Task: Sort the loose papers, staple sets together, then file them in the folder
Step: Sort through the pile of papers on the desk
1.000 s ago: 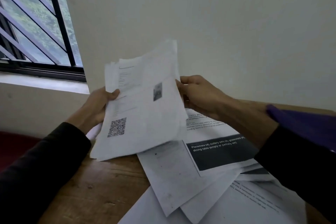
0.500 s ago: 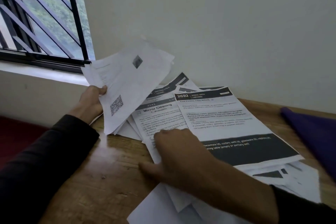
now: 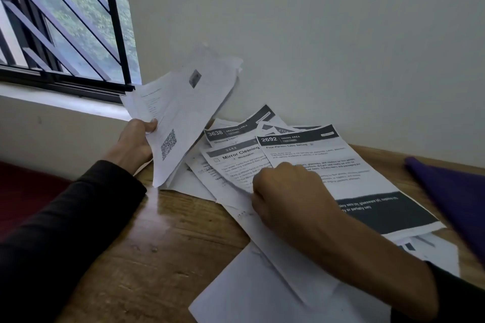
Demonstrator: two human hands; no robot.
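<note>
left hand gripping paper sheaf — right hand pinching "2692" sheet

Held sheaf: white, black QR square low, small grey photo patch high. Sheet 2692: white, black header band with white numerals, broad black block with white lettering lower down. Mirror Cleaning sheet: white, grey header strip, bold black title. Sheet 3638: dark header, white numerals. Folder at right edge of surface: deep purple. Surface: brown wood grain, glossy sheen. Sleeves: black. Wall: off-white. Window bars: black, green foliage behind.
</note>
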